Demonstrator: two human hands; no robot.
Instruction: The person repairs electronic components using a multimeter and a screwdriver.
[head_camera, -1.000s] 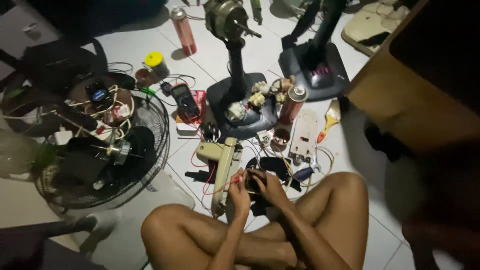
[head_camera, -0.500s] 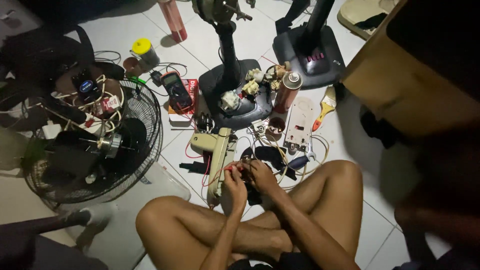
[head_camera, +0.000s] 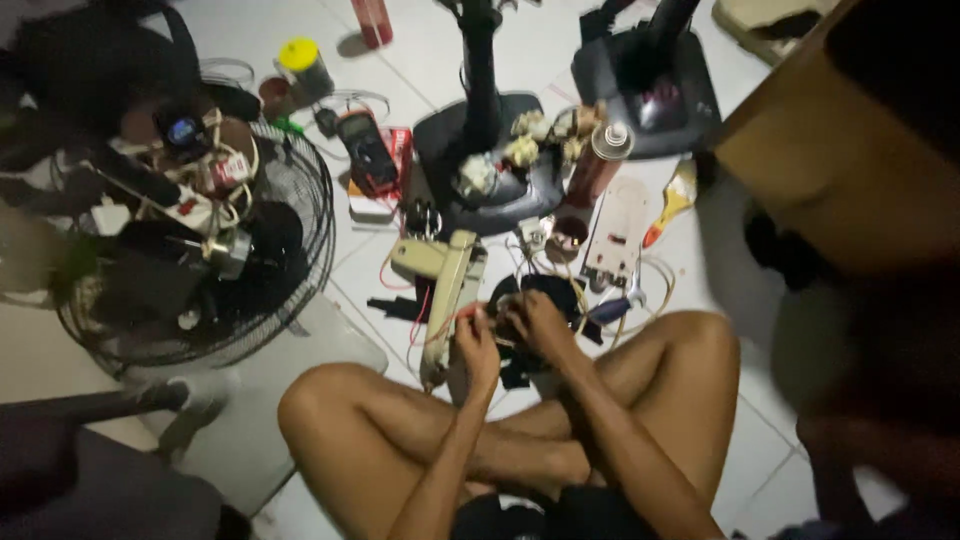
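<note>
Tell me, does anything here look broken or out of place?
Yes. A wire fan guard lies flat on the floor, piled with cords and parts. Loose red wires trail from an opened cream housing beside the left hand. The right hand works at the same dark part.

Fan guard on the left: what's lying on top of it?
The fan guard carries a heap of white cords, a small metal motor part and dark pieces. What lies beneath the heap is covered and too dark to tell.

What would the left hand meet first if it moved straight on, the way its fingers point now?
Probably the cream plastic housing, which the left hand seems already to touch, with red wires beside it. Farther up the floor stands the black fan base. Depth is unclear.
</note>
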